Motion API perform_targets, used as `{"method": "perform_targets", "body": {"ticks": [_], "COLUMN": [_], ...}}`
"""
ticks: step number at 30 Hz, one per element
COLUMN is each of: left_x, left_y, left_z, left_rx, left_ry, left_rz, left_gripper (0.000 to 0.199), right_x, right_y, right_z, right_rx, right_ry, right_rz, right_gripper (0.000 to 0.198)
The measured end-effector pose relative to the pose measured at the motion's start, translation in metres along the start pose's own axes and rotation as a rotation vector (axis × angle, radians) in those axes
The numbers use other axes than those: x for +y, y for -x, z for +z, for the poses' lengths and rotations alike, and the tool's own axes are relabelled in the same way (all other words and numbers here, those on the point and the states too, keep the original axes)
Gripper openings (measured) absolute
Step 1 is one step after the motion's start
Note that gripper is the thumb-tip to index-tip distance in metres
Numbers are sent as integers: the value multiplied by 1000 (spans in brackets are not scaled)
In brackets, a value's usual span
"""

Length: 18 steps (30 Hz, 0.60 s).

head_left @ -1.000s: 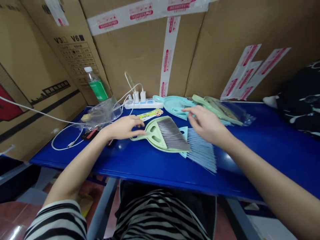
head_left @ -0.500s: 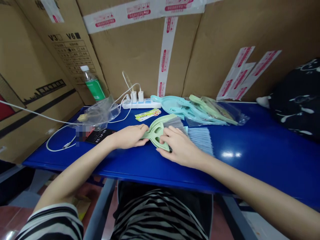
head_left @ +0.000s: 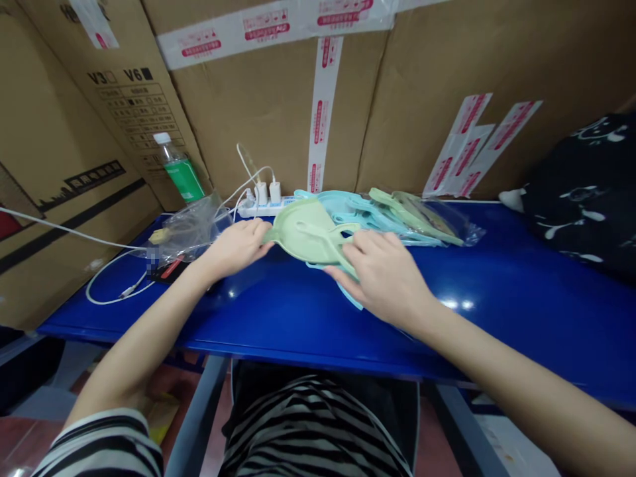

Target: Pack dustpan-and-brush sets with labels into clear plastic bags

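Note:
My left hand [head_left: 243, 244] is closed round the handle end of a light green dustpan [head_left: 298, 248], raised over the blue table with its hollow face up. My right hand [head_left: 382, 275] grips a light green hand brush [head_left: 312, 230] by its wider end. The brush's slim handle lies across the pan, pointing left, and its bristles are hidden. Part of a light blue plastic piece [head_left: 352, 298] shows on the table below the pan, mostly covered by the pan and my right hand.
Bagged blue and green dustpan sets [head_left: 412, 215] lie at the back, beside a white power strip [head_left: 261, 207] with chargers. To the left are a crumpled clear bag [head_left: 199, 228], a green-labelled bottle [head_left: 181, 172], a cable and a phone [head_left: 171, 270]. Cardboard [head_left: 278, 119] walls the back.
The green brush and dustpan have come up and turned, and the pan's hollow face now shows. My right hand has drawn the brush round so its handle crosses the pan.

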<state>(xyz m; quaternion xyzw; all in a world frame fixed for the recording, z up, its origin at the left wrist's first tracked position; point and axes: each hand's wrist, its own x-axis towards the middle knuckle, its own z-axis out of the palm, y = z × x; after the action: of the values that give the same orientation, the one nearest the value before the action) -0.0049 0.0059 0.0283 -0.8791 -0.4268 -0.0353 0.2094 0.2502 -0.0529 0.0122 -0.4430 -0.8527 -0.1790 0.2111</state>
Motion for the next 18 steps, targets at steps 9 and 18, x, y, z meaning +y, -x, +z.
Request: {"method": "perform_targets", "body": {"ticks": [9,18], "left_x": [-35,-34], "left_y": [7,6], "left_z": [-4,-2], "left_rx": [49,57], "left_ry": [-81,-120], "left_rz": [-205,-197], "left_gripper": [39,38], "right_x": [16,23], "right_y": [1,-2], "right_z": [-10,-16], "right_rx": [-322,-510], "right_ry": [45,-150], "right_rz": [142,96], "right_gripper": [42,35]}}
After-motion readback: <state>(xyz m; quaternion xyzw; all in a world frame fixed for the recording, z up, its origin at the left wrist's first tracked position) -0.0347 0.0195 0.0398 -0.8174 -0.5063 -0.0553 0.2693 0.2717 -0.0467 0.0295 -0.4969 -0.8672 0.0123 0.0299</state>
